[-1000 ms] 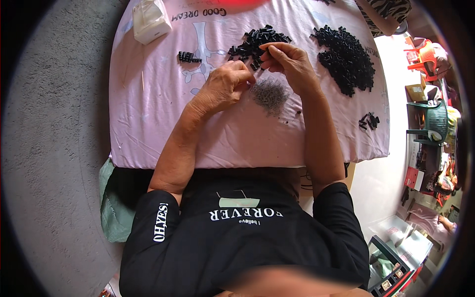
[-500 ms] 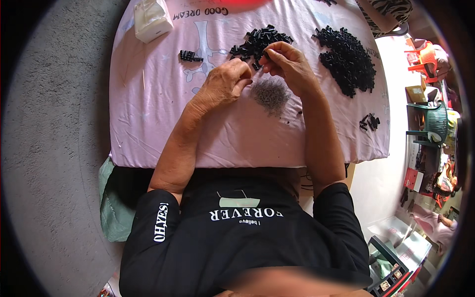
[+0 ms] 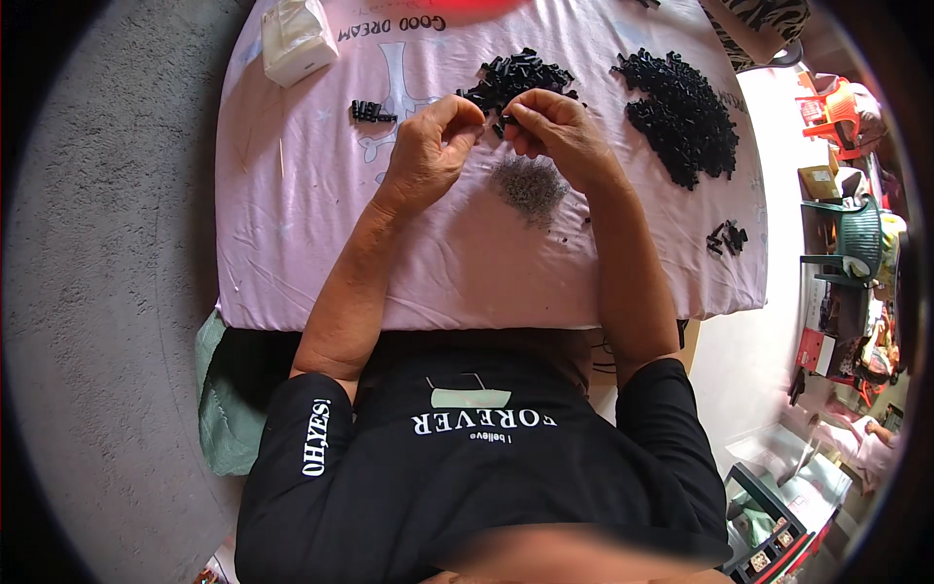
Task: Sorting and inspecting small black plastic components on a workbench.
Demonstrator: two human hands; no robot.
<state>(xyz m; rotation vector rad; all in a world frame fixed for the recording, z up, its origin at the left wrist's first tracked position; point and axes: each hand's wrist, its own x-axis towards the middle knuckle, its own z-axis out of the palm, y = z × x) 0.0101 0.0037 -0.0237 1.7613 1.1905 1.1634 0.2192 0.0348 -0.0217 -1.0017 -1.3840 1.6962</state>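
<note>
My right hand (image 3: 562, 136) pinches a small black cylindrical piece (image 3: 506, 121) between thumb and fingers. Just to its left, my left hand (image 3: 435, 148) is closed in a pinch; whatever sits at its fingertips is too small to make out. The two sets of fingertips face each other with a narrow gap between them. Behind them lies a heap of black pieces (image 3: 520, 74) of the same kind. Closer to me than the fingertips is a loose pile of tiny grey metallic bits (image 3: 531, 191). A short row of black pieces (image 3: 373, 112) rests left of my left hand.
A pink patterned cloth (image 3: 467, 277) covers the table. On the right lie a large black heap (image 3: 681, 122) and a few scattered pieces (image 3: 727, 238). A tissue pack (image 3: 298, 41) stands far left, near a thin stick (image 3: 282, 158). Another person's arm (image 3: 744, 34) reaches the far right corner.
My left hand has moved away from the grey pile, up the table and level with my right fingertips. My right hand has shifted slightly left and nearer to me.
</note>
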